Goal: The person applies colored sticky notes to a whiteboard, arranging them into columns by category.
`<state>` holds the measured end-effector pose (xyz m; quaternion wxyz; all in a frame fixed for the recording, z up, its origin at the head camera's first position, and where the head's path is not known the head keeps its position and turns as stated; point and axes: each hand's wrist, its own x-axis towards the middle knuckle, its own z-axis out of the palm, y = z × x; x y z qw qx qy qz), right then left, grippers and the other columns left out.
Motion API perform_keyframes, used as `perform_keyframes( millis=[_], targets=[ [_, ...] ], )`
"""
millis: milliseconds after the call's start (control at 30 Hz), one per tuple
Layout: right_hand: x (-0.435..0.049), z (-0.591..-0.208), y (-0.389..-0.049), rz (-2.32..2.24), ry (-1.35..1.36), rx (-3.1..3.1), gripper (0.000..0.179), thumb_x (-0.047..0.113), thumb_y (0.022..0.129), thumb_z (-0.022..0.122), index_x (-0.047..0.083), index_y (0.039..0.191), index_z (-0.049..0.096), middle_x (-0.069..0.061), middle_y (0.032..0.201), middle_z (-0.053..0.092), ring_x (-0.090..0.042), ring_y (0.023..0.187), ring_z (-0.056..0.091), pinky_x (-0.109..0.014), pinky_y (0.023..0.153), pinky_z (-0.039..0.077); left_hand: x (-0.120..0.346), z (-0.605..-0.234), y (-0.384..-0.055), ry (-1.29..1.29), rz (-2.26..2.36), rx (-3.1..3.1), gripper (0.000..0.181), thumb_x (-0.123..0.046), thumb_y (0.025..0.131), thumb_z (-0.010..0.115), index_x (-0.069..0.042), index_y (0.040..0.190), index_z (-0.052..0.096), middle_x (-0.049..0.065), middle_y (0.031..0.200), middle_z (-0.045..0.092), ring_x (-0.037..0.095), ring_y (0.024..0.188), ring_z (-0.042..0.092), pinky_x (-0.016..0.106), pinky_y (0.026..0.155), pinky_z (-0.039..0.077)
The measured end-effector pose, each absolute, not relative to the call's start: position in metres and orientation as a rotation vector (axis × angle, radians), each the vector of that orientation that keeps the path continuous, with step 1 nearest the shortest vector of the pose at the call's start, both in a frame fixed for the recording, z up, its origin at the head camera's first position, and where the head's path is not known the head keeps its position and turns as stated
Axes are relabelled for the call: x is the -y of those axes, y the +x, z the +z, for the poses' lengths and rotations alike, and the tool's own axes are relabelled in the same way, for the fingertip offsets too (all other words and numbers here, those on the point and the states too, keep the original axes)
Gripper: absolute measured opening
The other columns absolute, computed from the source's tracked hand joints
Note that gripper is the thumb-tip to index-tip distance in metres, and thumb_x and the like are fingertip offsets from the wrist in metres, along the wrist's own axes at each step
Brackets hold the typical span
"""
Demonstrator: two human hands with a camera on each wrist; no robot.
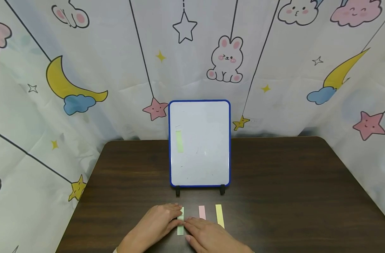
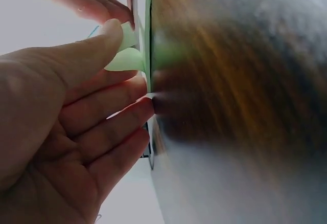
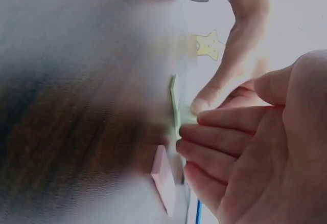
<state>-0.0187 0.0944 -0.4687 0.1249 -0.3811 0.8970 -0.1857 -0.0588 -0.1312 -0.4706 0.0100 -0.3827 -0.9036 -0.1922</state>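
A pad of narrow green sticky notes (image 1: 180,230) lies on the dark table, with its top sheet (image 2: 125,60) curling up in the left wrist view. My left hand (image 1: 159,219) is at the pad, its thumb and index finger pinching the raised green sheet. From the other side, my right hand (image 1: 209,233) reaches the pad with fingers nearly straight, fingertips at its edge. A pink sticky note pad (image 1: 202,212) and a yellow one (image 1: 219,215) lie beyond the right hand, partly covered by it.
Behind the pads a blue-framed whiteboard (image 1: 200,154) stands upright on black feet (image 1: 222,190). One green strip (image 1: 179,141) is stuck near its left edge. A cartoon-printed curtain (image 1: 116,70) hangs behind and beside the table (image 1: 290,186).
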Motion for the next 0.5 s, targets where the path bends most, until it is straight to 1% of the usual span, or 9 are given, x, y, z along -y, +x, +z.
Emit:
perform_keyframes(
  millis=[100,200,267,333,433,500],
  targets=[
    [-0.0934,-0.4686,-0.0192,-0.576,-1.097,-2.574,0.057,0.045,0.107,0.018,0.015,0.147,0.045,0.003,0.149,0.05,-0.016,0.137,0.049,-0.038,0.109,0.048,0.1316,-0.4694,-0.0572,-1.165,-0.574,2.893,0.035,-0.041,0.085,0.073,-0.015,0.108,0.074,-0.002,0.112,0.074,0.017,0.11,0.069,0.035,0.093,0.057],
    [-0.0924,-0.4678,-0.0193,-0.601,-1.065,-2.537,0.059,0.047,0.107,0.017,0.015,0.148,0.044,0.003,0.151,0.047,-0.016,0.139,0.047,-0.038,0.11,0.047,0.1315,-0.4673,-0.0555,-1.128,-0.559,2.985,0.054,-0.046,0.076,0.079,-0.014,0.119,0.07,0.0,0.122,0.071,0.02,0.115,0.066,0.037,0.096,0.056],
    [-0.0921,-0.4668,-0.0195,-0.606,-1.048,-2.518,0.06,0.048,0.106,0.016,0.015,0.149,0.042,0.003,0.152,0.045,-0.016,0.14,0.046,-0.038,0.11,0.047,0.1309,-0.4665,-0.055,-1.113,-0.563,3.02,0.057,-0.047,0.075,0.079,-0.014,0.121,0.069,0.0,0.125,0.069,0.02,0.117,0.065,0.038,0.098,0.055],
    [-0.0926,-0.4675,-0.0193,-0.591,-1.093,-2.545,0.058,0.046,0.107,0.018,0.014,0.148,0.043,0.002,0.152,0.046,-0.016,0.139,0.047,-0.038,0.109,0.047,0.1298,-0.466,-0.055,-1.113,-0.569,3.019,0.048,-0.042,0.078,0.078,-0.015,0.116,0.07,0.0,0.124,0.07,0.02,0.117,0.065,0.039,0.098,0.055],
    [-0.0935,-0.4699,-0.0189,-0.563,-1.187,-2.603,0.054,0.041,0.108,0.022,0.012,0.148,0.043,0.0,0.151,0.048,-0.016,0.137,0.049,-0.036,0.108,0.049,0.1275,-0.4663,-0.0541,-1.112,-0.564,2.991,0.027,-0.031,0.08,0.075,-0.018,0.103,0.071,0.002,0.121,0.071,0.02,0.114,0.067,0.039,0.095,0.056],
    [-0.0937,-0.4723,-0.0184,-0.551,-1.261,-2.655,0.051,0.037,0.108,0.024,0.01,0.147,0.044,-0.002,0.149,0.05,-0.017,0.136,0.051,-0.036,0.106,0.05,0.1262,-0.4667,-0.0529,-1.115,-0.541,2.959,0.018,-0.025,0.081,0.073,-0.018,0.098,0.07,0.003,0.118,0.072,0.02,0.112,0.068,0.039,0.093,0.058]
  ],
)
